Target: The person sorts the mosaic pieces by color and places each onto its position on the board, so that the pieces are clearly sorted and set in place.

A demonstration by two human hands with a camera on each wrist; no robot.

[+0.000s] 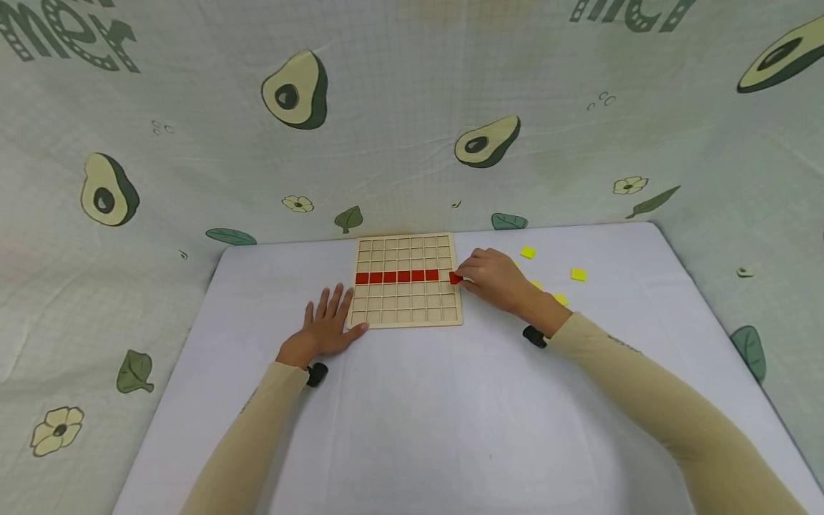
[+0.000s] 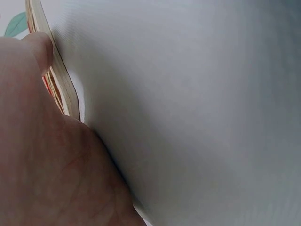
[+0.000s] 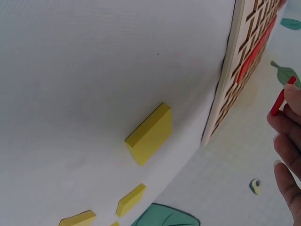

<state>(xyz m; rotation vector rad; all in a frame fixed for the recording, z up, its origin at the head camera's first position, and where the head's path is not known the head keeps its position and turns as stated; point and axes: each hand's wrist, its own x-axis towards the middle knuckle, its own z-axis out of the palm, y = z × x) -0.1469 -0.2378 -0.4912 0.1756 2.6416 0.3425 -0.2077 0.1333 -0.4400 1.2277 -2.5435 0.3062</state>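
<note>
A wooden grid board [image 1: 405, 307] lies toward the back of the white table, with a row of several red square tiles [image 1: 397, 277] set across its cells from the left side. My right hand [image 1: 494, 277] pinches one more red tile [image 3: 283, 96] between thumb and finger, near the board's right edge and in line with that row. Flat and spread, my left hand [image 1: 326, 327] rests at the board's lower left corner. In the left wrist view its thumb touches the board's edge [image 2: 66, 84].
Several yellow square tiles [image 1: 578, 275] lie scattered on the table to the right of the board, some partly hidden by the right hand and forearm. A cloth printed with avocados [image 1: 296, 89] hangs behind the white tabletop [image 1: 412, 415].
</note>
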